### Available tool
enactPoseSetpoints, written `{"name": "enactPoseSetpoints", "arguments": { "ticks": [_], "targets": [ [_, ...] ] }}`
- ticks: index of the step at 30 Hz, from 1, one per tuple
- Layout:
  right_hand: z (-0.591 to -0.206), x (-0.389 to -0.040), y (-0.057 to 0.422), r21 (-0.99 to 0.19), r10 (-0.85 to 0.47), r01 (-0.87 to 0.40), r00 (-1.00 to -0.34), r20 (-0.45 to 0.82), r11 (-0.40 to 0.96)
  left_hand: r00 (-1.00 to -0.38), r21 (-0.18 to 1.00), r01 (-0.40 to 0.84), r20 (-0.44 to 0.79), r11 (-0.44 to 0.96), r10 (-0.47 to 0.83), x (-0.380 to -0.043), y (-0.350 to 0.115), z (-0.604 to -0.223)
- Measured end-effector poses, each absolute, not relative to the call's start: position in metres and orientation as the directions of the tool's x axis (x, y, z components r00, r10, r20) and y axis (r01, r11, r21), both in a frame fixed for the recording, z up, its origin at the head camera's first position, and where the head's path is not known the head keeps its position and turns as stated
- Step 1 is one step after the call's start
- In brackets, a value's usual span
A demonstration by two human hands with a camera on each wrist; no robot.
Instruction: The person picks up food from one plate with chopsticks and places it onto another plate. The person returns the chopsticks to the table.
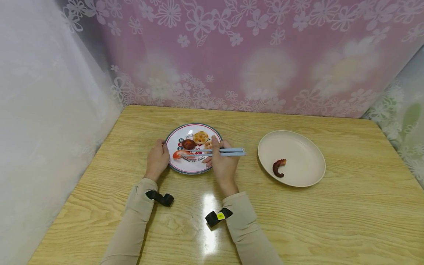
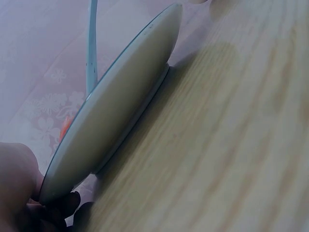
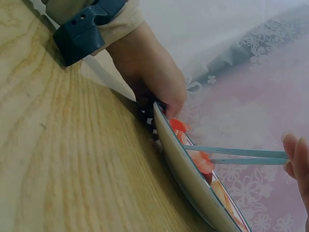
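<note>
Near the centre of the head view, your patterned plate carries an orange-and-white shrimp-shaped piece at its lower left, a dark brown round piece above that, and a golden slice pierced with holes toward its top; a second golden slice lies partly behind your right hand. Right of centre in the frame, the beige plate holds one dark brown curled piece, bent like a hook with a bumpy outer edge, on its lower left part. Your left hand pinches the patterned plate's left rim, thumb on top and fingers below. Your right hand pinches a pair of pale blue chopsticks, their tips over the shrimp-shaped piece; you cannot tell whether they squeeze it. The patterned plate is glossy white and round, ringed in red and dark teal, with printed lettering; the left wrist view shows its smooth, pale underside and raised foot. The beige plate is plain, with a thin raised rim. Beneath both runs the shiny table, yellowish with wavy wood grain.
</note>
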State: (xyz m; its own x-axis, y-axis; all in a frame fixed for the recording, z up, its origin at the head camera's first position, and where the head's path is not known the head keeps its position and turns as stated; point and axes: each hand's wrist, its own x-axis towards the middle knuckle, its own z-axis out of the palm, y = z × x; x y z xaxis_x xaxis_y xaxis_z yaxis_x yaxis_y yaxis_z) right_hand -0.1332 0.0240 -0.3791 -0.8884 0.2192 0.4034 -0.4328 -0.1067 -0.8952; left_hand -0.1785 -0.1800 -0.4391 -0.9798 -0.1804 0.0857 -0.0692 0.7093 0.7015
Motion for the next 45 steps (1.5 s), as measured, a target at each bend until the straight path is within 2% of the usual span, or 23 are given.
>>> {"name": "enactPoseSetpoints", "arguments": {
  "ticks": [15, 23, 30, 40, 45],
  "targets": [
    [-0.384, -0.127, 0.012, -0.921, 0.102, -0.387, -0.919, 0.381, -0.050, -0.980, 0.712, -0.082, 0.069, 0.697, -0.186, -0.178, -0.180, -0.438],
    [-0.383, -0.128, 0.012, -0.914, 0.057, -0.404, -0.914, 0.402, -0.041, -0.980, 0.714, -0.071, 0.081, 0.697, -0.182, -0.177, -0.179, -0.437],
    [-0.375, -0.126, 0.014, -0.890, 0.001, -0.453, -0.891, 0.454, 0.043, -0.981, 0.709, -0.072, 0.077, 0.701, -0.178, -0.177, -0.180, -0.438],
    [-0.363, -0.126, 0.021, -0.909, -0.017, -0.415, -0.910, 0.414, 0.050, -0.982, 0.707, -0.084, 0.059, 0.702, -0.177, -0.179, -0.180, -0.438],
    [-0.362, -0.128, 0.027, -0.937, -0.001, -0.347, -0.938, 0.347, 0.031, -0.982, 0.705, -0.085, 0.061, 0.704, -0.180, -0.178, -0.180, -0.437]
  ]
}}
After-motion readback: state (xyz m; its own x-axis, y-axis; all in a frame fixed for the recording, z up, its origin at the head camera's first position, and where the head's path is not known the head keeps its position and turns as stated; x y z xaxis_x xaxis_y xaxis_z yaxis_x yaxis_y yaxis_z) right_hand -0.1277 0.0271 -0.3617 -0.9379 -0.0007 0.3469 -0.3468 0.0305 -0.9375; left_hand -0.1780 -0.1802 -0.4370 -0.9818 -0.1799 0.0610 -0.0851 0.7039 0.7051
